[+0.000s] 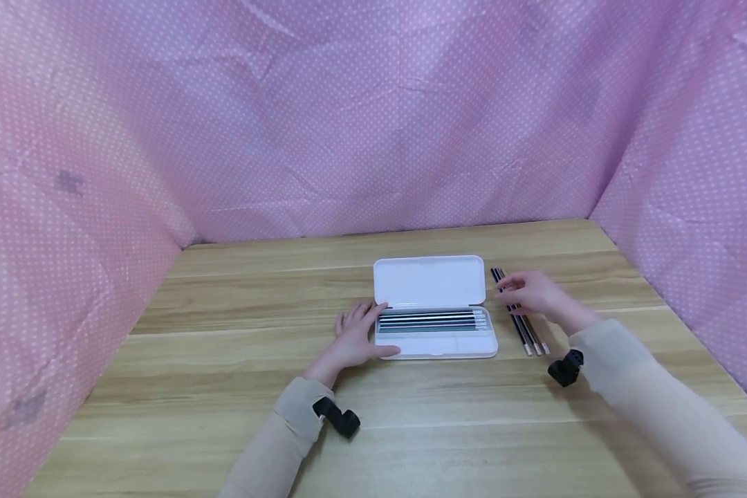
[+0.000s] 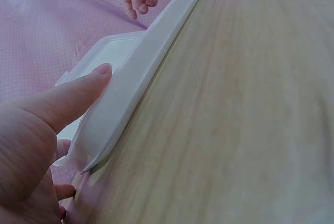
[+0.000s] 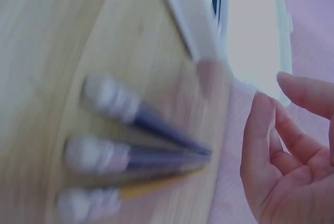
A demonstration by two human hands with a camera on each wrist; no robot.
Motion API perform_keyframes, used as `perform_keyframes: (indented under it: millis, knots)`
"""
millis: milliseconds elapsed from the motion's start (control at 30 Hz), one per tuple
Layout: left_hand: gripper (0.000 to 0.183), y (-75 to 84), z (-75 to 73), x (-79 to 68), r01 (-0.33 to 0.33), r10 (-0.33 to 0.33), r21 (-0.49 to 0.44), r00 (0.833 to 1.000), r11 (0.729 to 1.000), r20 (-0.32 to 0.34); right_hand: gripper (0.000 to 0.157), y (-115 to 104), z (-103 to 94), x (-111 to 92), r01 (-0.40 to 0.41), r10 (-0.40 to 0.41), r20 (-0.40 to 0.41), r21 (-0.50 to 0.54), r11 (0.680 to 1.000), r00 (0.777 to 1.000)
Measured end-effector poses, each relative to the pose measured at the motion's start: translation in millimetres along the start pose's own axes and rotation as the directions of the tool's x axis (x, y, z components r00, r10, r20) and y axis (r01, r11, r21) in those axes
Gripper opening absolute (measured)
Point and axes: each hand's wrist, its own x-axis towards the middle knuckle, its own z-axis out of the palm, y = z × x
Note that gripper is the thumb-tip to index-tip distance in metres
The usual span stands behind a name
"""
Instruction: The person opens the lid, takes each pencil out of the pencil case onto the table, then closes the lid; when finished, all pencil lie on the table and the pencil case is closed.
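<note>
A white pencil case (image 1: 429, 346) lies opened out on the table, its lid (image 1: 429, 280) folded back away from me. Several dark pencils (image 1: 432, 320) with white eraser ends lie side by side in its tray. My left hand (image 1: 351, 344) holds the case's left end, thumb on the front edge and index finger at the rear corner. To the right of the case, three pencils (image 1: 523, 325) lie on the table, two dark and one yellow (image 3: 156, 183), erasers toward me. Over their upper part hovers my right hand (image 1: 535, 294), fingers loosely bent with nothing between them.
The wooden table (image 1: 224, 373) stretches out around the case. Pink dotted cloth (image 1: 373, 138) hangs behind it and along both sides. Black wrist cameras (image 1: 566, 368) stick out from both sleeves.
</note>
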Motion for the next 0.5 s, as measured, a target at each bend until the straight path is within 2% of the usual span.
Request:
perform_keyframes:
  millis: [233, 500]
  knots:
    - [0.087, 0.5, 0.1, -0.8, 0.002, -0.002, -0.008, 1.000, 1.000, -0.001, 0.035, -17.9, 20.2, 3.0, 0.107, -0.104, 0.040, -0.065, 0.992, 0.994]
    - [0.087, -0.4, 1.1, 0.4, 0.002, -0.002, -0.010, 1.000, 1.000, -0.002, 0.031, -34.9, 46.1, 6.8, 0.225, -0.213, 0.103, -0.122, 0.967, 0.972]
